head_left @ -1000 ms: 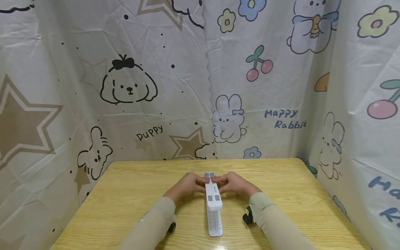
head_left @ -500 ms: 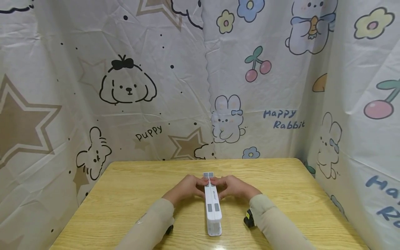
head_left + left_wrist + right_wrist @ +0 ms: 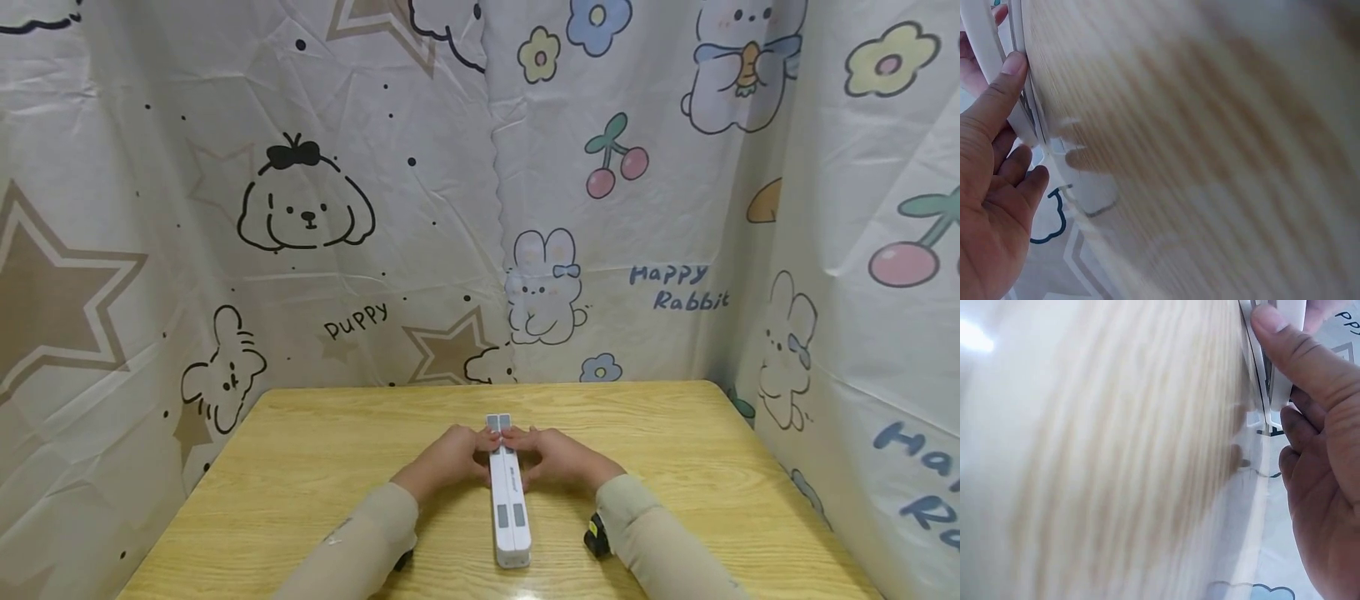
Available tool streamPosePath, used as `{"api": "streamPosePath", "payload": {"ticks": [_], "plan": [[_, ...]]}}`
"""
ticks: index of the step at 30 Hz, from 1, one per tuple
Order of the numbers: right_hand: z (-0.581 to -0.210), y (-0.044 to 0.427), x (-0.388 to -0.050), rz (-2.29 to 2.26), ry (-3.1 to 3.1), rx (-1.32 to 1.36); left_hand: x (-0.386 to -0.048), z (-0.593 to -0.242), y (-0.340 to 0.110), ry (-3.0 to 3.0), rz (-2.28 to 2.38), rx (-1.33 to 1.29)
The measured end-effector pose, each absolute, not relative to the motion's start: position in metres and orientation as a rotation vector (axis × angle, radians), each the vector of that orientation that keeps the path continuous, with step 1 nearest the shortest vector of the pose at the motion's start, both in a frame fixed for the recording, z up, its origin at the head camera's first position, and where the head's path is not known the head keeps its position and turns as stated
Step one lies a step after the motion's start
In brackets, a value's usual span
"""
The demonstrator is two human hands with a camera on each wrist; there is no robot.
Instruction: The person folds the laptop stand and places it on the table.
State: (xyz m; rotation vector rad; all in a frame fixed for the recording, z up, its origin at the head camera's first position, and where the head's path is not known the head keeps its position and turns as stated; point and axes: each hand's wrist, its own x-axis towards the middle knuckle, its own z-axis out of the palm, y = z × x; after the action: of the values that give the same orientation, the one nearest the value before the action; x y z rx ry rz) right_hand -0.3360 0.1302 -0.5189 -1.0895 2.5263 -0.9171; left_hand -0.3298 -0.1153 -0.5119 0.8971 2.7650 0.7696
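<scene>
A white folding laptop stand (image 3: pixel 506 487) with grey pads lies lengthwise on the table, its upper bar down over the lower one. From its left side my left hand (image 3: pixel 452 456) grips the far part, fingertips on top. My right hand (image 3: pixel 567 457) does the same from the right, and the two hands' fingertips nearly meet over the bar. In the left wrist view, the thumb (image 3: pixel 1007 84) presses the side of the stand (image 3: pixel 984 40). The right thumb (image 3: pixel 1291 347) likewise rests against the stand (image 3: pixel 1280 394) in the right wrist view. A narrow slit shows between the bars.
The yellow wood-grain table (image 3: pixel 337 450) extends on both sides of the stand. A pale cartoon-printed curtain (image 3: pixel 420 217) hangs behind it and along both sides. A small black device (image 3: pixel 597 536) sits at the right cuff.
The near end of the stand's upper bar has come down from a raised angle onto the lower bar. Both hands have kept their grip and shifted slightly nearer.
</scene>
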Motion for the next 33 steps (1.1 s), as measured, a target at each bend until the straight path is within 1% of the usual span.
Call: {"api": "streamPosePath", "payload": {"ticks": [23, 33], "plan": [[-0.5149, 0.1287, -0.3275, -0.763, 2.587, -1.139, -0.3304, -0.5134, -0.1162, 2.795, 0.603, 0.964], [-0.5164, 0.1306, -0.3272, -0.738, 2.584, -1.233, -0.3288, -0.5117, -0.1164, 2.817, 0.529, 0.946]]}}
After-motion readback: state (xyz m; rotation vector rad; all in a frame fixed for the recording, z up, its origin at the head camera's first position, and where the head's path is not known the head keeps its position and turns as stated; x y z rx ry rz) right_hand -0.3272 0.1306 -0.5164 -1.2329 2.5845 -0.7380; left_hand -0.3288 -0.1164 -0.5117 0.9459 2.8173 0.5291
